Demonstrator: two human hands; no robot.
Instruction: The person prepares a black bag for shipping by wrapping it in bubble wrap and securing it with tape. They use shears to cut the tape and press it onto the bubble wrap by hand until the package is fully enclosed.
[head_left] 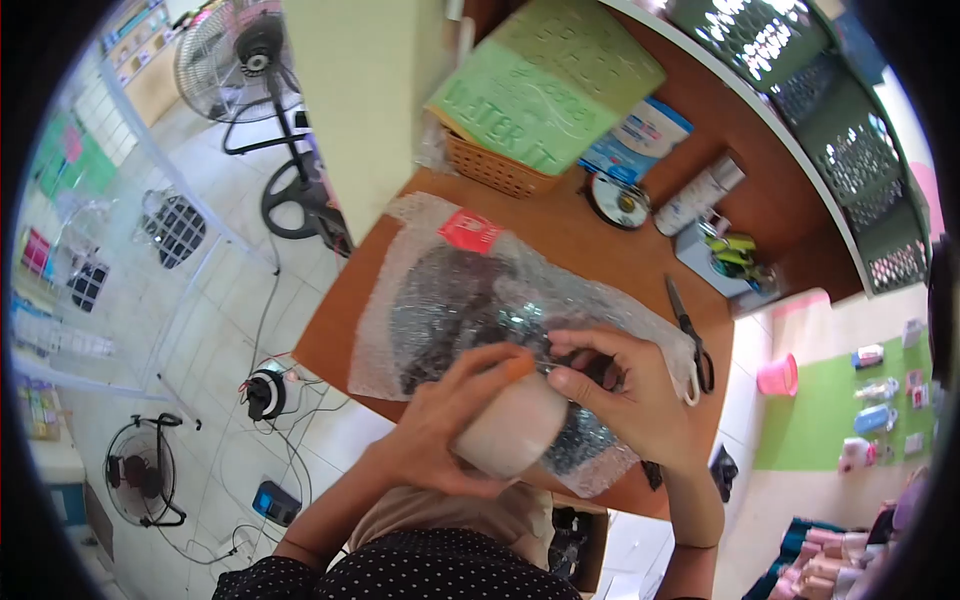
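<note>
My left hand [440, 425] is wrapped round a pale, wide roll of packing tape [512, 428], held over the near edge of the desk. At the roll's upper right edge is my right hand [620, 385], its fingers curled and thumb and fingertips drawn together. Whatever lies between those fingertips is too blurred to make out. Beneath both hands lies a dark item in bubble wrap [440, 310], with a red label [469, 230] near its far end.
Black-handled scissors [690, 335] lie at the desk's right side. Along the back stand a wicker basket [495, 165], a disc-shaped spool [618, 200], a spray can [700, 195] and a tool holder [712, 262]. Fans and cables [285, 440] occupy the floor at left.
</note>
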